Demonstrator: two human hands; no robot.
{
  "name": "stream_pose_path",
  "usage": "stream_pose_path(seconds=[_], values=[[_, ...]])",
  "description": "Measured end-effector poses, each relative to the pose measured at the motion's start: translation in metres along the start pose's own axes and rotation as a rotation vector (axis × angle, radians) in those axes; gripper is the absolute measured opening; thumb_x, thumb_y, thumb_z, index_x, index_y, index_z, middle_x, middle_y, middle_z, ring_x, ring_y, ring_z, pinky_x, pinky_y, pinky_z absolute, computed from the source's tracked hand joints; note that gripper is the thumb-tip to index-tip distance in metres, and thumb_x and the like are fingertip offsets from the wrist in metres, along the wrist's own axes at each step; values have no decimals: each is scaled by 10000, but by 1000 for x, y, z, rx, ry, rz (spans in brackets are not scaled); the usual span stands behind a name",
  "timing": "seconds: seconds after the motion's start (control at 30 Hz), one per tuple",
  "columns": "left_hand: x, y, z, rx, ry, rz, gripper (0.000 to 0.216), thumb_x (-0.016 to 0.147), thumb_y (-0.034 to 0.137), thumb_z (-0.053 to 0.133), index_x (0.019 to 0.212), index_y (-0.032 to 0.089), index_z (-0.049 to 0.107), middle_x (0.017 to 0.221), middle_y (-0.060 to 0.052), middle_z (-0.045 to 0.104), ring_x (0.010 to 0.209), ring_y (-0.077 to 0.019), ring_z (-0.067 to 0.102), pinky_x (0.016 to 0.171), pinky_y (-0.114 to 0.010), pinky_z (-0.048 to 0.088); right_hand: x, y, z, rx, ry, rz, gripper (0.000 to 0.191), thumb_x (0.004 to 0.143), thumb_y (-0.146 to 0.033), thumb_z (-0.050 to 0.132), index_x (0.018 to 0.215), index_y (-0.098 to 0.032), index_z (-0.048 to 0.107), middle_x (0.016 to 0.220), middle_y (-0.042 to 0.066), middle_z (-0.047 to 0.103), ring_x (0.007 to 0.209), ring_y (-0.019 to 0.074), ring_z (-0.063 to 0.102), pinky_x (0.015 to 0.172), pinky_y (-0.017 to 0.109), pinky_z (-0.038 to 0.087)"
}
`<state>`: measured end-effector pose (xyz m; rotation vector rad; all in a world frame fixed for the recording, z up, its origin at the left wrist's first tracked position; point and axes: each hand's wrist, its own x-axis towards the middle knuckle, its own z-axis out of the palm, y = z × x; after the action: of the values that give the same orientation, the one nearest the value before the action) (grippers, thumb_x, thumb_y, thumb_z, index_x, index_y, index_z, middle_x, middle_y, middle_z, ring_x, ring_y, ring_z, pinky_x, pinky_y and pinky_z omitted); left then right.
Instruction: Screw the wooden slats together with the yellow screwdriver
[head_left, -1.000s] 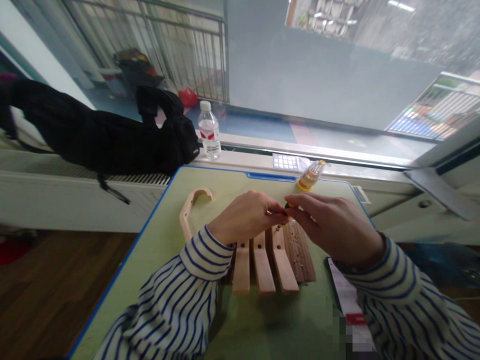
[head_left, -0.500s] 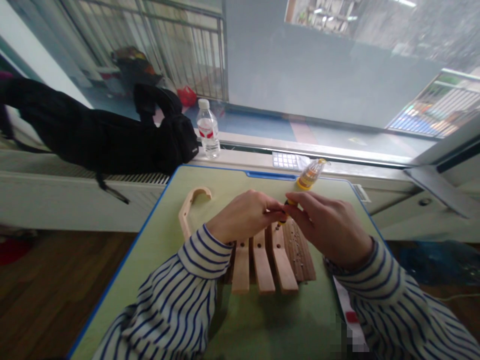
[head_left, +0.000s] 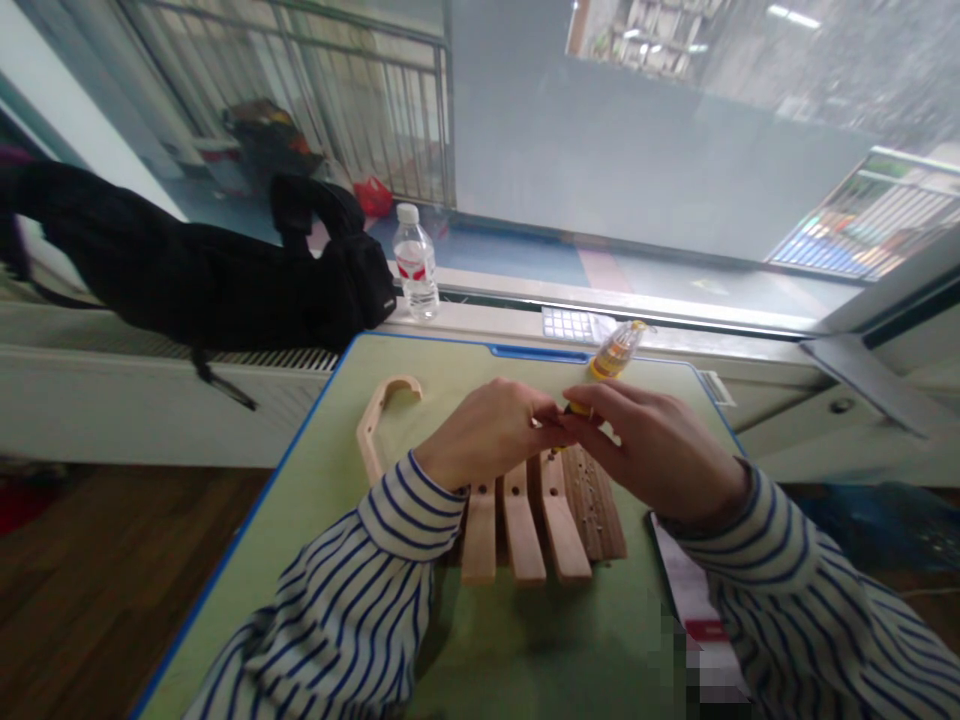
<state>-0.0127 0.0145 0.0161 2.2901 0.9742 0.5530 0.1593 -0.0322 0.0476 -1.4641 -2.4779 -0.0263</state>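
My right hand is closed on the upper end of a small yellow-and-black screwdriver, fingers curled round its handle. From the other side my left hand pinches the lower part of the same screwdriver. Its tip points down at the far end of the rightmost pale wooden piece; a screw there is mostly hidden. Two more such pieces, a middle one and a left one, lie parallel to it, each with a dark hole. Beneath them is a brown grooved board dotted with small screws.
A curved wooden piece lies left on the green table. At the back edge stands a clear container with a yellow base. Beyond are a water bottle and a black bag on the sill. A phone-like dark-edged object sits by my right sleeve.
My right hand has turned slightly at the screwdriver's handle, fingers shifted a little. My left hand keeps its pinch. The wooden pieces stay in place; the view has shifted slightly.
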Motion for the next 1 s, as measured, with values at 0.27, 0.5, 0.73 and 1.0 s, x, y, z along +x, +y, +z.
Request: stream_pose_path(seconds=[0.27, 0.5, 0.73, 1.0], values=[[0, -2, 1, -41, -9, 6, 231, 776, 366, 540, 815, 199, 695, 669, -8, 639, 631, -108, 546, 537, -198, 326, 7, 5, -11, 27, -67, -119, 258, 872, -293, 390, 1057, -216, 553, 1000, 23, 639, 863, 145, 593, 732, 277, 444], [0, -3, 0, -96, -16, 5, 227, 780, 340, 534, 837, 190, 694, 675, -1, 632, 647, -106, 546, 544, -190, 330, 7, 8, -6, 26, -26, -77, 261, 876, -331, 383, 1005, -227, 584, 909, 13, 661, 768, 141, 611, 662, 271, 441], [1, -4, 1, -107, -16, 13, 206, 788, 314, 531, 828, 192, 692, 648, 17, 618, 607, -86, 525, 542, -182, 327, 8, 8, -1, 11, -12, -38, 258, 869, -341, 394, 1009, -233, 581, 906, 10, 662, 762, 152, 617, 645, 276, 431], [2, -5, 1, -72, -37, 21, 232, 801, 325, 512, 823, 179, 690, 639, 9, 592, 593, -90, 494, 520, -183, 307, 6, 6, 3, -32, 19, 14, 263, 867, -360, 392, 988, -229, 585, 874, 14, 667, 731, 162, 619, 622, 279, 414]])
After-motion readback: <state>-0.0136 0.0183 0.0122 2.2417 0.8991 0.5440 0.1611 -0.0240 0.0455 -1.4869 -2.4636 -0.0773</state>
